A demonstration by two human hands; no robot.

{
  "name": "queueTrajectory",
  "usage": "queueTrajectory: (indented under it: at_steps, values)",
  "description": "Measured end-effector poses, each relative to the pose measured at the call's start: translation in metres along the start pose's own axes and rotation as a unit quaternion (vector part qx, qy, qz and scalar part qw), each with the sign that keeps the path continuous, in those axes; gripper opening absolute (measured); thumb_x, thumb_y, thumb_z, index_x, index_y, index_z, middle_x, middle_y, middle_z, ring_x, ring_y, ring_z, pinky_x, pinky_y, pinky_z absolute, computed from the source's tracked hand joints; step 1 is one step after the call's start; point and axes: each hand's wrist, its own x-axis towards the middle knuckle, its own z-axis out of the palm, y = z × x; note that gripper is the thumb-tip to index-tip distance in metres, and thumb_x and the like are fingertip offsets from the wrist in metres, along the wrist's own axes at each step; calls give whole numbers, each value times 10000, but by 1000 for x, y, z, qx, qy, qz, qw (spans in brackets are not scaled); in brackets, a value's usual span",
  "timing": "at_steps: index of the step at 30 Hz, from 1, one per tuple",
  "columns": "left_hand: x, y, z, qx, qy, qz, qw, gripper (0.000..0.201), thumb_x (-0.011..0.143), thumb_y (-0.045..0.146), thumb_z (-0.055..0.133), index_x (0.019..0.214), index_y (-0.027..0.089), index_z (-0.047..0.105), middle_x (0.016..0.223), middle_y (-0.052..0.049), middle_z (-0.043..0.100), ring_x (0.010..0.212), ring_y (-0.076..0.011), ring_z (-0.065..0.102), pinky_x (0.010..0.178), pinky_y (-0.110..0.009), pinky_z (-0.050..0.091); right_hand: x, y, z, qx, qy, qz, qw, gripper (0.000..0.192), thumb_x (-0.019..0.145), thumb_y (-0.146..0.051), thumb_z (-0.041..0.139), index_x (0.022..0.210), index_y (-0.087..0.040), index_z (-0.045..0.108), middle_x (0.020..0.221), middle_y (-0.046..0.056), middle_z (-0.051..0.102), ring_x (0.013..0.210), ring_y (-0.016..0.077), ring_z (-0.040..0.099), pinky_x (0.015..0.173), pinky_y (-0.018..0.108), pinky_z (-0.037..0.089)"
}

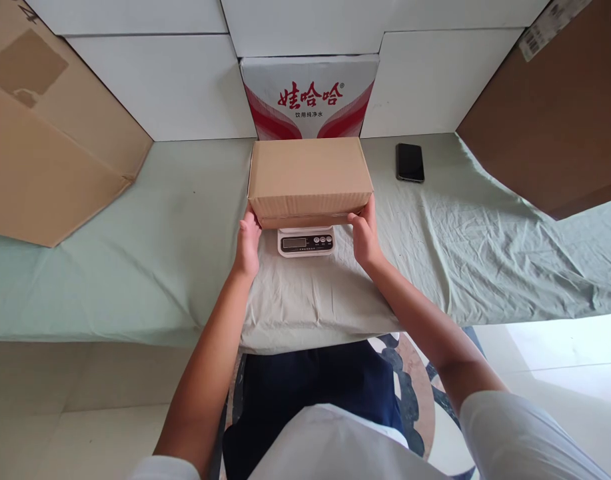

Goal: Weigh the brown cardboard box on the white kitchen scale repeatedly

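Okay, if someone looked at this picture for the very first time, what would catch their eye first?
Most likely the closed brown cardboard box in the middle, sitting over a small white digital scale, with the left hand and right hand pressed on its near corners. Behind it, against the white wall, stands a white carton with bold red Chinese lettering. A black phone lies to the right on the pale green sheet.

Around the small scale (306, 241), the cloth-covered table (175, 253) lies open to its left and right. The closed cardboard box (309, 177) covers the scale's platform from above. Behind it a printed carton (309, 97) and white wall block passage. A black phone (410, 162) lies right of it, large brown boxes (50, 147) farther out.
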Motion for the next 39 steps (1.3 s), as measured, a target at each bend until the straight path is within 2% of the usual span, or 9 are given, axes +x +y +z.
queueTrajectory:
  at_steps: [6,9,12,14,18,24,28,33,39]
  values:
    - [-1,-3,2,4,0,-2,1000,905,838,949,307,1492,380,570,1680,-39,498,1616,-314,384,1320,-486,336,-1,7,0,-28,-5,-7,1000,776,798,-622,595,1519,-409,401,1611,7,484,1584,343,342,1332,582,321]
    - [1,-3,-4,19,-5,16,1000,900,856,936,284,1544,401,509,1730,-17,421,1651,-294,310,1347,-487,289,0,6,-4,-31,6,-19,999,774,811,-638,577,1531,-436,378,1685,-21,406,1647,344,258,1354,622,256]
    - [4,1,-23,54,55,37,996,932,846,953,189,1614,457,371,1781,55,302,1695,-241,156,1382,-463,190,7,-6,-19,-46,75,-46,995,779,859,-637,482,1587,-475,260,1747,-60,300,1701,326,153,1354,683,159]
    - [5,5,-39,51,111,29,992,926,844,952,118,1624,496,318,1778,85,297,1698,-225,135,1384,-465,178,14,-15,-35,-57,138,-61,987,754,894,-629,377,1611,-484,197,1754,-63,280,1712,311,122,1338,722,122]
    - [4,9,-56,18,149,15,989,884,857,944,120,1602,526,348,1757,98,341,1692,-222,170,1376,-451,208,22,-18,-62,-35,196,-13,980,733,897,-637,282,1611,-476,245,1733,-36,331,1703,294,186,1327,717,166]
    - [4,3,-52,48,116,23,992,923,868,919,48,1623,478,342,1771,74,321,1688,-222,190,1373,-443,227,21,3,-55,10,164,56,985,784,865,-671,354,1607,-429,276,1739,3,346,1687,310,243,1335,708,178]
    - [4,-1,-53,66,102,28,992,897,876,920,94,1631,491,320,1777,77,306,1687,-224,191,1374,-448,232,18,7,-46,18,145,64,987,786,852,-693,396,1587,-431,302,1737,4,358,1679,313,263,1339,703,182]
    - [4,-3,-51,79,86,22,993,861,895,905,138,1631,496,322,1782,89,289,1691,-217,166,1373,-443,238,19,12,-47,8,128,64,990,790,835,-754,406,1560,-445,352,1715,10,397,1665,342,290,1316,726,227]
    - [4,-2,-46,57,83,16,995,879,893,905,115,1619,478,363,1781,80,295,1691,-218,167,1380,-440,200,20,13,-49,17,127,71,989,774,845,-700,411,1564,-420,341,1717,14,395,1661,317,308,1328,682,243]
